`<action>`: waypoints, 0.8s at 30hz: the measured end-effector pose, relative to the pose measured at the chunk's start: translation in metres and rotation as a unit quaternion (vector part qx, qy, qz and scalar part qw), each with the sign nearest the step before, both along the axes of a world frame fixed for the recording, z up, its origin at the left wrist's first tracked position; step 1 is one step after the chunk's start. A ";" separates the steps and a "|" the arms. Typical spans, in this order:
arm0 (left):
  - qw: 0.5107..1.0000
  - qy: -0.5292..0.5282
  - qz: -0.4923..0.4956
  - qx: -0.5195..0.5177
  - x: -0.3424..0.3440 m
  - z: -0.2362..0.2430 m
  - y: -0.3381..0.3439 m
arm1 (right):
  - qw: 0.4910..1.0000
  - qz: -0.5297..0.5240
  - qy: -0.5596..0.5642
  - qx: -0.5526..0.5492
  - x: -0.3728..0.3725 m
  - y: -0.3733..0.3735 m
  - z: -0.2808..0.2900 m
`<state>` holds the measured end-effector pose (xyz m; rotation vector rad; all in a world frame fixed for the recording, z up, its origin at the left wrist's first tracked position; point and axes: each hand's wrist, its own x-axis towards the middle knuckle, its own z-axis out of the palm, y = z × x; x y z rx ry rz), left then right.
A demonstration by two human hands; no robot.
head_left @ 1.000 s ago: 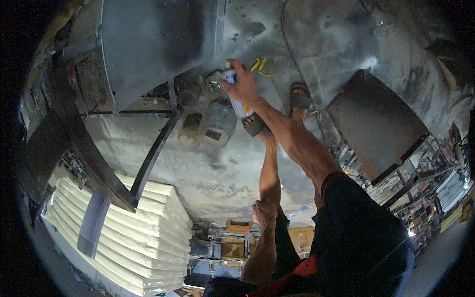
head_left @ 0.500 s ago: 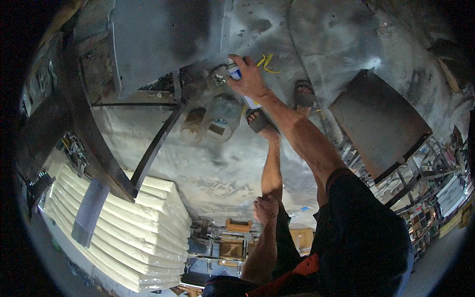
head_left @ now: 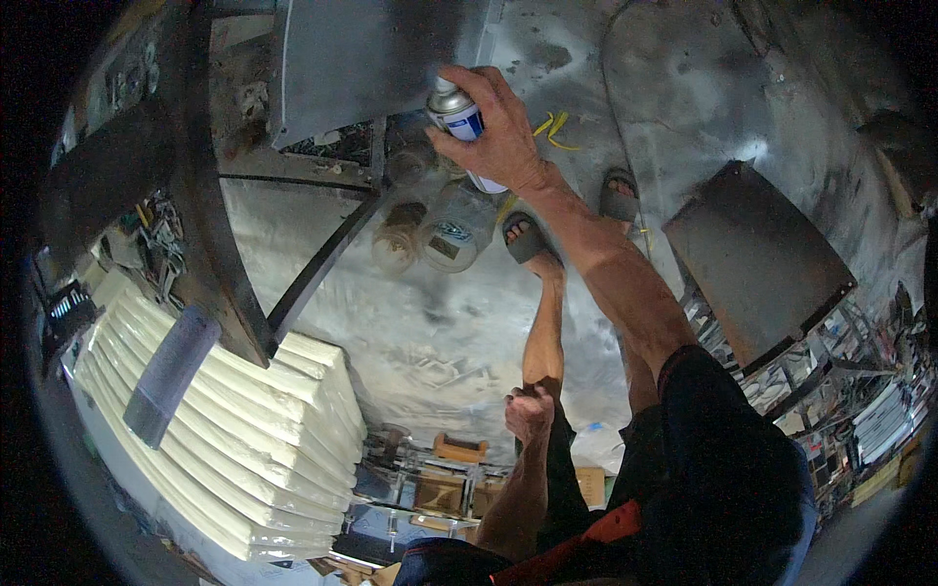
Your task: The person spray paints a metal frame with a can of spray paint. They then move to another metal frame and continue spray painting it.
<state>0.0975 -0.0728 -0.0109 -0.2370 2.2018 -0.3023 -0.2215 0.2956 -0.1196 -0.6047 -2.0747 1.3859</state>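
Observation:
My right hand [head_left: 503, 137] is wrapped round a white, blue and silver spray can [head_left: 456, 119]. The index finger lies over the can's top, and the palm hides part of its body. Just beyond the can is a grey-painted flat panel [head_left: 366, 63] with a dark patch; the can looks close to its lower edge, and a gap to it is hard to judge. My left hand [head_left: 529, 413] is closed in a fist by my left knee, with nothing seen in it. Clear plastic jars [head_left: 459, 230] stand on the floor below the can.
A dark metal frame [head_left: 234, 244] rises on the left, above stacked cream wrapped slabs [head_left: 225, 439]. A dark rectangular plate [head_left: 767, 264] stands at the right, near metal racks. Yellow strips [head_left: 555, 132] and a thin cable [head_left: 608, 88] lie on the paint-stained floor.
My right hand and the can have moved up and slightly left, nearer to the view. The view has shifted a little. My left hand keeps its fist by the knee.

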 end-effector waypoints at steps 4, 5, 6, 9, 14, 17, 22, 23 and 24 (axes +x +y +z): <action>0.999 0.023 -0.013 0.029 0.010 -0.005 -0.014 | 0.994 0.074 -0.058 0.052 0.001 -0.009 0.009; 0.998 0.040 -0.023 0.034 0.012 -0.005 -0.015 | 0.990 0.083 -0.107 0.047 0.007 -0.011 0.004; 0.997 0.057 -0.032 0.040 0.015 -0.008 -0.020 | 0.983 0.091 -0.154 0.042 0.018 -0.012 -0.007; 0.995 0.068 -0.044 0.061 0.019 -0.011 -0.027 | 0.962 0.121 -0.241 0.039 0.044 -0.007 -0.021; 0.980 0.157 -0.059 0.110 0.027 -0.019 -0.032 | 0.983 0.126 -0.120 0.053 0.021 -0.018 0.013; 0.984 0.156 -0.043 0.079 0.011 0.002 -0.006 | 0.995 0.079 0.026 0.062 -0.011 -0.029 0.064; 0.990 0.127 -0.048 0.047 0.006 0.000 -0.008 | 0.988 0.088 0.097 0.077 -0.036 -0.029 0.086; 0.991 0.117 -0.055 0.043 0.007 0.000 -0.010 | 0.990 0.103 0.054 0.074 -0.034 -0.030 0.081; 0.992 0.106 -0.063 0.041 0.003 0.000 -0.009 | 0.991 0.115 0.010 0.073 -0.027 -0.032 0.068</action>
